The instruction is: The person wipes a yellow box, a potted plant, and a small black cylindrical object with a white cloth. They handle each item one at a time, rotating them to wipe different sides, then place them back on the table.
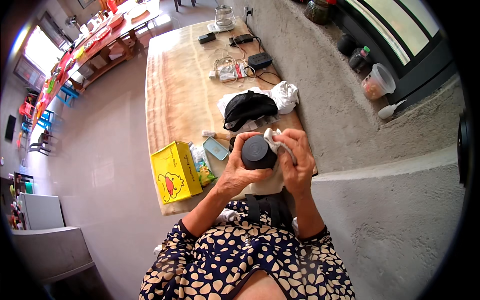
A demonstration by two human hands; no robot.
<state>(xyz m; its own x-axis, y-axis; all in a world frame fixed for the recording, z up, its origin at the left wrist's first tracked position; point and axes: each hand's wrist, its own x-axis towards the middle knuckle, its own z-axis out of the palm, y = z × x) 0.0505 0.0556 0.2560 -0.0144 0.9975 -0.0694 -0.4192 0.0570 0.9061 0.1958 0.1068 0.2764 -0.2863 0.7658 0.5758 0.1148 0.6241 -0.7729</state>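
Starting left of the dark round speaker [258, 152], a yellow carton [176, 171] lay on the bench [170, 90]. Left hand [239, 167] gripped the speaker, fingers curled closed around its body, above the bench's near edge. Right hand [296, 160], fingers closed, pressed a white cloth [276, 142] against it. Risk judged: one-handed grip could slip under rubbing, dropping the speaker.

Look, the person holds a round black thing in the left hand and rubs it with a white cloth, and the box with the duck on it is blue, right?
Not quite: the box with the duck is yellow, not blue, as the head view shows. The rest holds: the left hand grips the round black thing, and the right hand presses a white cloth against it.
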